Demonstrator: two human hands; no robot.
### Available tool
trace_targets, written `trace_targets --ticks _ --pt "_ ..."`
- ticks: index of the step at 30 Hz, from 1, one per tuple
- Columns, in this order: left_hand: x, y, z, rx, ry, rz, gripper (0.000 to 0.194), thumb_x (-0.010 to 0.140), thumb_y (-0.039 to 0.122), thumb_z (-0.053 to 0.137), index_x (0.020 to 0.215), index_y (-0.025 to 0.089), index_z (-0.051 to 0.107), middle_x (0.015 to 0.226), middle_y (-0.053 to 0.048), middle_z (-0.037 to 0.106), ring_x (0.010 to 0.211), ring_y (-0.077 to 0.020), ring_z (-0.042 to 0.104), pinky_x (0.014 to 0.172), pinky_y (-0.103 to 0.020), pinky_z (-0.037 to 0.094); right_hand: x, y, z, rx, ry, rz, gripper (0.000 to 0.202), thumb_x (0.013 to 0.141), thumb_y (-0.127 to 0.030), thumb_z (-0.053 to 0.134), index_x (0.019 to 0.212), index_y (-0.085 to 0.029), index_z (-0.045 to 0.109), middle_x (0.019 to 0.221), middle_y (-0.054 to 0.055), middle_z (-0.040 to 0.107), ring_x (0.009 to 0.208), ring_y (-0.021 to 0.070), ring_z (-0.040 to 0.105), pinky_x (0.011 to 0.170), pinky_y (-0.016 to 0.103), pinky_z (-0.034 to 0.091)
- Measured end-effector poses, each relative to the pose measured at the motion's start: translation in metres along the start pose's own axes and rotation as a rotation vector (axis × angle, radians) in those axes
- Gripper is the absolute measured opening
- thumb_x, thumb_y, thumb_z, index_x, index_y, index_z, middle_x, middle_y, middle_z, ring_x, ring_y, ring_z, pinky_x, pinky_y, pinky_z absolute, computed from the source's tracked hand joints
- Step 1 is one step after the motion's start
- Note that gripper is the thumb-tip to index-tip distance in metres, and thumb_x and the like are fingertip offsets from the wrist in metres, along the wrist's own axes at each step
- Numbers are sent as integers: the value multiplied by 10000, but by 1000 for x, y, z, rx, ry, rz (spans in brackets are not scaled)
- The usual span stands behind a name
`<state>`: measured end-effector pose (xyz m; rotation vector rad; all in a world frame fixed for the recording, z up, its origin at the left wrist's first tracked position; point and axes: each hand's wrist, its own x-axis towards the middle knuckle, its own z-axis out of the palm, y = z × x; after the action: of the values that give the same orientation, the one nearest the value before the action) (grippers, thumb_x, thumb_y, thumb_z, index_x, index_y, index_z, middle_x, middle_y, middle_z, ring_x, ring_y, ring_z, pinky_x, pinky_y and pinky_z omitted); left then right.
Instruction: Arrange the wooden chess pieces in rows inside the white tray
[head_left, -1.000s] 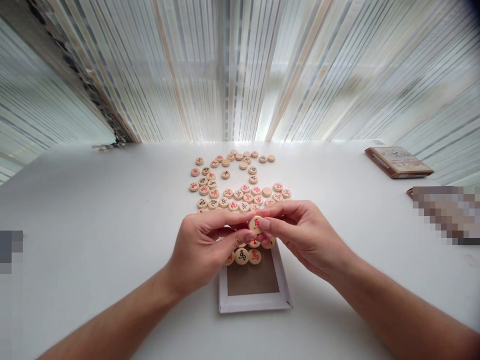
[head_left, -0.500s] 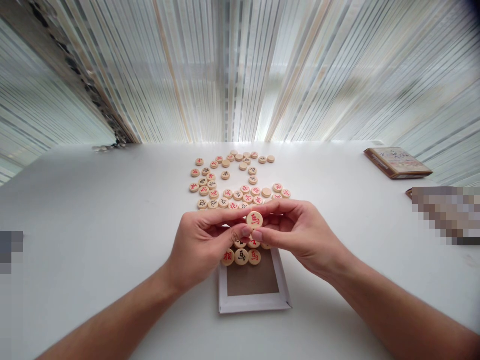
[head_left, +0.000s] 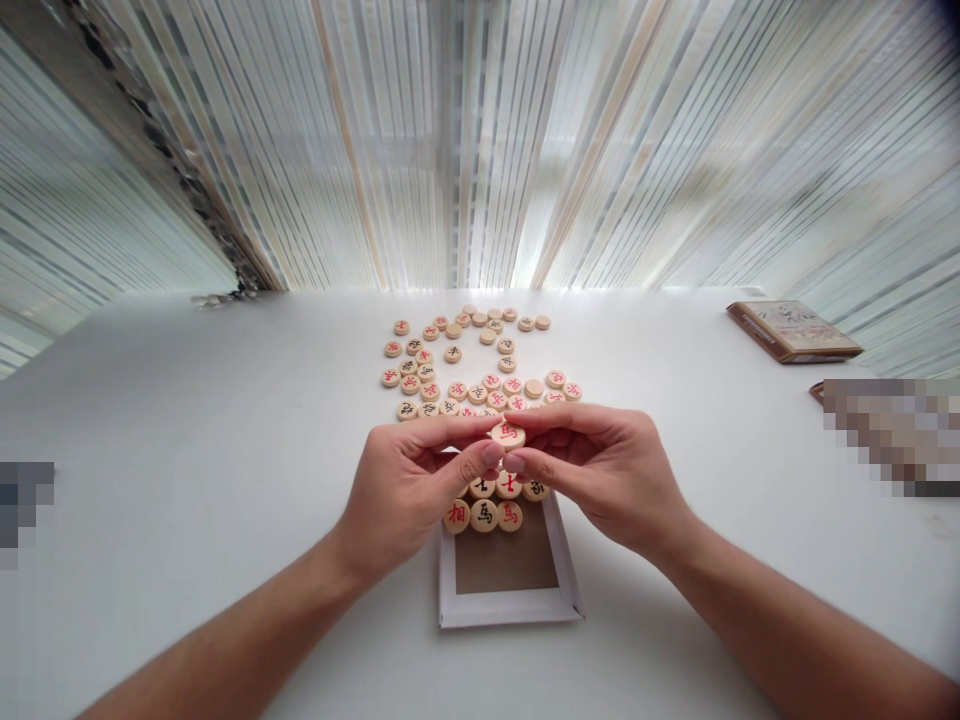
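Between the fingertips of both hands is a round xiangqi piece (head_left: 508, 434) with a red character on its face. My left hand (head_left: 409, 490) pinches it from the left, thumb below and fingers above. From the other side my right hand (head_left: 607, 480) grips it the same way. Below them lies a shallow white-rimmed box (head_left: 510, 608) with a brown bottom. Several pieces sit in rows in it, among them a red-marked piece (head_left: 457, 516), a black-marked piece (head_left: 484, 516) and another red one (head_left: 510, 516). My hands hide the box's far part.
Beyond my hands, several loose xiangqi pieces (head_left: 452, 354) are scattered on the white table (head_left: 225, 450), some with plain faces up. A flat printed box (head_left: 795, 332) lies at the far right, with a blurred-out object (head_left: 892, 430) nearer. A striped curtain (head_left: 405, 150) hangs behind the table.
The held piece has tilted back, so its face looks flatter and its side shows more. Both hands stay in nearly the same place, with the fingers shifted slightly around it.
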<state>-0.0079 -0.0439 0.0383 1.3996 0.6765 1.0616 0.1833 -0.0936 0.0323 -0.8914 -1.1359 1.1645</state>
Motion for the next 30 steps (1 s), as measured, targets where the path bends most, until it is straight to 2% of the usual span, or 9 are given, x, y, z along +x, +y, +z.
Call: trace_targets --ticks 6,16,19,22,30 --pt "-1 0 -1 96 -6 114 213 857 114 873 1036 230 887 960 -25 879 862 -151 844 738 -134 678 0 0 0 -6 6 9 321 738 -111 972 1011 -262 894 840 28 855 711 140 808 701 187 689" --pt "-1 -2 -2 84 13 144 259 838 95 887 1042 253 885 988 -12 871 898 -137 828 787 -148 682 4 -3 -4 97 -72 159 311 810 -192 952 1098 -283 878 969 40 872 872 152 826 803 198 679" --pt "0 -2 -2 70 10 163 265 834 80 884 1039 248 885 988 -19 862 916 -143 818 822 -177 688 3 -1 -7 97 -74 183 299 847 -229 933 1132 -293 869 946 36 869 842 137 814 790 201 671" --pt "0 -2 -2 70 13 173 265 819 62 888 1029 222 887 983 -40 851 927 -162 809 843 -218 697 3 0 -8 85 -69 175 291 859 -243 924 1139 -295 867 907 32 860 791 132 795 751 215 666" --pt "0 -2 -1 99 6 164 224 849 98 879 1045 207 878 1005 -54 851 953 -173 797 883 -257 691 4 0 -2 60 -7 88 292 817 -188 937 1085 -285 876 958 48 864 913 203 830 817 299 704"
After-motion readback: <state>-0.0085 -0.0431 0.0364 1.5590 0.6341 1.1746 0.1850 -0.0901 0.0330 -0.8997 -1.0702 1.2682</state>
